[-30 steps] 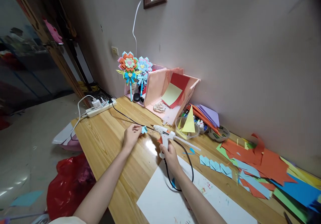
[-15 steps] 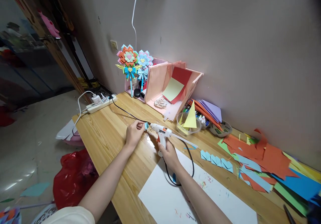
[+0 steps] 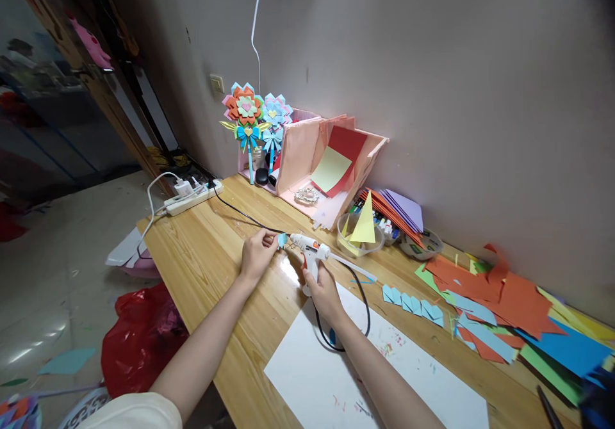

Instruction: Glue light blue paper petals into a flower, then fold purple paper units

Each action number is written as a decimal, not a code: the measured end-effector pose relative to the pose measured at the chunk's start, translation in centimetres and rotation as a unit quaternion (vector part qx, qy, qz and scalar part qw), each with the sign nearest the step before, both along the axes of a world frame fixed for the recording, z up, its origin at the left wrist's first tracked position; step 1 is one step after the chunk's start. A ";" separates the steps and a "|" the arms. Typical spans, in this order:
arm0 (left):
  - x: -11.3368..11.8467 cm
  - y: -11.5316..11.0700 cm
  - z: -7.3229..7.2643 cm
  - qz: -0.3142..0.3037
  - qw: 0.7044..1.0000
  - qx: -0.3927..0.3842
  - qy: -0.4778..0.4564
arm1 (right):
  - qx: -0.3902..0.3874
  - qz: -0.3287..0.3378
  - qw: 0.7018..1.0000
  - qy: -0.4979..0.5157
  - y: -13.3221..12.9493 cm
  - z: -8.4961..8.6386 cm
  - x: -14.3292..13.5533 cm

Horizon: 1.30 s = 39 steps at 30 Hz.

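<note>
Between its fingertips my left hand (image 3: 257,254) pinches a small folded light-blue paper piece (image 3: 282,241). My right hand (image 3: 325,293) is wrapped round the handle of a white glue gun (image 3: 311,251), whose nozzle points left at the blue piece, close to it. A clear glue stick sticks out of the gun's back, and its black cord loops below. To the right, a row of folded light-blue paper pieces (image 3: 412,305) lies on the wooden table (image 3: 202,240). A large white sheet (image 3: 307,365) is under my right forearm.
Paper flowers (image 3: 247,110) and a pink box (image 3: 300,153) stand near the wall. A clear bowl (image 3: 359,250) holds yellow paper. Coloured scraps (image 3: 500,294) cover the right side. A power strip (image 3: 189,201) is at the left edge, with a red bag (image 3: 139,339) below.
The glue gun's nozzle has shifted slightly right, and more of the blue paper piece shows. Both hands keep their holds. The view has shifted a little.
</note>
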<state>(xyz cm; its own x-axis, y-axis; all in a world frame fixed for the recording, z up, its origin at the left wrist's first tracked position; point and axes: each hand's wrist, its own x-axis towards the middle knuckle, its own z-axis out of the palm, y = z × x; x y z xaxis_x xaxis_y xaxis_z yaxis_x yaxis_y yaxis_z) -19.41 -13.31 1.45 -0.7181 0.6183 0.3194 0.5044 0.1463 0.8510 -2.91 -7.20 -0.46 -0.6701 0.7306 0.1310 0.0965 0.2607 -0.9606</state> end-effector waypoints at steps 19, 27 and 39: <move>0.0 0.0 -0.2 -0.002 1.000 -0.009 0.021 | 0.007 0.000 1.000 -0.017 -0.1 0.4 0.0; -0.1 0.0 -0.4 0.010 0.999 -0.021 0.040 | 0.017 -0.001 1.000 -0.015 0.0 0.1 0.0; -0.2 0.1 -0.5 0.013 0.999 -0.012 0.046 | 0.026 -0.001 0.999 -0.022 0.0 0.2 0.1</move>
